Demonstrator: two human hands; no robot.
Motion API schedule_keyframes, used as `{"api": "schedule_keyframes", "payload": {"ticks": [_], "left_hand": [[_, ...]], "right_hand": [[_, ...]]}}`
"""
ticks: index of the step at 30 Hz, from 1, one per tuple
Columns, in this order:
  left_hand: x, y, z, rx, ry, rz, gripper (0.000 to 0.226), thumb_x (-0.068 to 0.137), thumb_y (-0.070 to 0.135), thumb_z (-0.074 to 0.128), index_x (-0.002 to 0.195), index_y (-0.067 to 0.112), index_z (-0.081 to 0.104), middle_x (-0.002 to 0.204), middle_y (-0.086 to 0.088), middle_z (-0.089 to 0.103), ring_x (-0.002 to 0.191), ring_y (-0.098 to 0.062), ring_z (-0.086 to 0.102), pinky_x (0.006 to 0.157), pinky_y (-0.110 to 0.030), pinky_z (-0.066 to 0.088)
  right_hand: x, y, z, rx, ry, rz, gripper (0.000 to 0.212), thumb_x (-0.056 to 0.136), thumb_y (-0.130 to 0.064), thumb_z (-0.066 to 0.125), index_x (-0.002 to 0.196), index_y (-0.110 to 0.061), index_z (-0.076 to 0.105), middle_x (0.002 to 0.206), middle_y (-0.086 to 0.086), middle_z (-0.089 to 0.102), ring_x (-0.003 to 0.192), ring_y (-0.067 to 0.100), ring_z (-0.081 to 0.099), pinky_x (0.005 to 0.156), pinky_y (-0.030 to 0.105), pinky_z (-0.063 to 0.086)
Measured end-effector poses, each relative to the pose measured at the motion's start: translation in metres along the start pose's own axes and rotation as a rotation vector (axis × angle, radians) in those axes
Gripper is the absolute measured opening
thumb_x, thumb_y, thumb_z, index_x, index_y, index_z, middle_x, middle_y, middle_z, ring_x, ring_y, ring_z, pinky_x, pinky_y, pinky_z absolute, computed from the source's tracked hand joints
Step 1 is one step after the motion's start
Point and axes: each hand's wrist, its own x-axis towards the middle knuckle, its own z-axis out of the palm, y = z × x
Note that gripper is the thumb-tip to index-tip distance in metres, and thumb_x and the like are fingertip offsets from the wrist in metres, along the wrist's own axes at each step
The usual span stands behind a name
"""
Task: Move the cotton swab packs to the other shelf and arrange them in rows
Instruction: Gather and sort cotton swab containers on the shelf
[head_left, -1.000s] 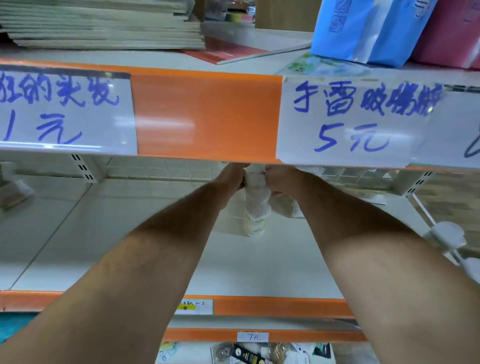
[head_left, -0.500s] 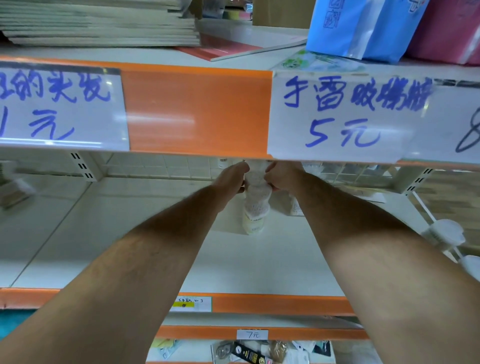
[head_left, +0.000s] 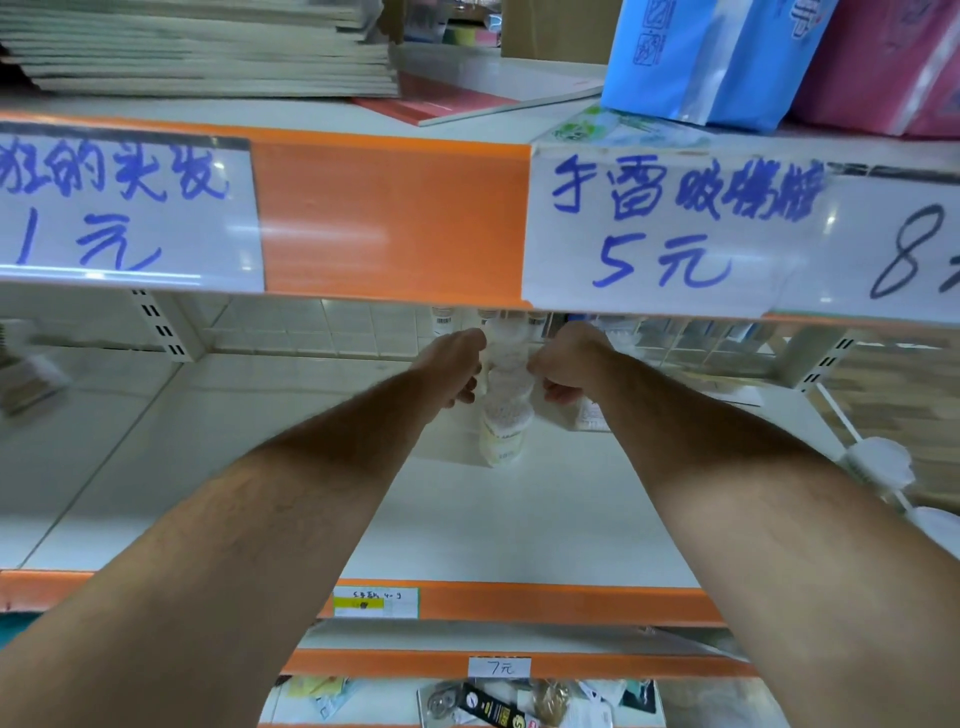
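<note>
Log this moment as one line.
step: arranging row | left hand: holds cotton swab packs | right hand: holds same packs | place: white shelf

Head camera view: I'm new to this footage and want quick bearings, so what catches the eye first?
The orange shelf edge across the top, with its handwritten blue price signs, grabs attention first. Below it, two bare forearms reach onto the white shelf, where the left hand and right hand hold a line of cotton swab packs from either side. A blue pack stands top right.
</note>
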Motion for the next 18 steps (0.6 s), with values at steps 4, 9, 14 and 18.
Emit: {"api": "schedule_keyframes", "payload": {"ticks": [4, 9, 14, 18], "left_hand": [[-0.006, -0.001, 0.004, 0.17, 0.017, 0.0, 0.02, 0.09, 0.02, 0.056, 0.1, 0.006, 0.066, 0.089, -0.009, 0.074, 0.082, -0.022, 0.072, 0.084, -0.038, 0.058], [-0.005, -0.005, 0.009, 0.263, 0.08, 0.034, 0.012, 0.09, 0.016, 0.06, 0.095, 0.007, 0.066, 0.086, -0.007, 0.072, 0.08, -0.019, 0.07, 0.075, -0.031, 0.058], [-0.005, -0.006, 0.012, 0.288, 0.138, 0.058, 0.012, 0.092, 0.016, 0.062, 0.096, 0.006, 0.067, 0.085, -0.005, 0.068, 0.072, -0.016, 0.063, 0.063, -0.025, 0.054], [-0.007, -0.006, 0.014, 0.29, 0.147, 0.045, 0.013, 0.094, 0.016, 0.06, 0.099, 0.006, 0.066, 0.085, -0.006, 0.066, 0.074, -0.018, 0.063, 0.062, -0.025, 0.054]], "right_hand": [[-0.008, 0.004, 0.0, 0.083, -0.058, 0.03, 0.017, 0.091, -0.015, 0.068, 0.09, 0.002, 0.064, 0.076, 0.016, 0.072, 0.064, 0.024, 0.073, 0.062, 0.035, 0.062], [-0.012, 0.003, 0.004, 0.107, -0.091, 0.033, 0.018, 0.093, -0.012, 0.063, 0.089, 0.005, 0.065, 0.077, 0.017, 0.073, 0.065, 0.026, 0.073, 0.067, 0.04, 0.062], [-0.017, 0.003, 0.003, 0.08, -0.107, 0.03, 0.019, 0.093, -0.017, 0.064, 0.09, 0.002, 0.064, 0.078, 0.015, 0.073, 0.066, 0.024, 0.073, 0.068, 0.04, 0.062], [-0.018, 0.006, 0.003, 0.063, -0.123, 0.011, 0.022, 0.094, -0.019, 0.063, 0.095, 0.003, 0.065, 0.079, 0.014, 0.073, 0.067, 0.023, 0.073, 0.068, 0.039, 0.062]]}}
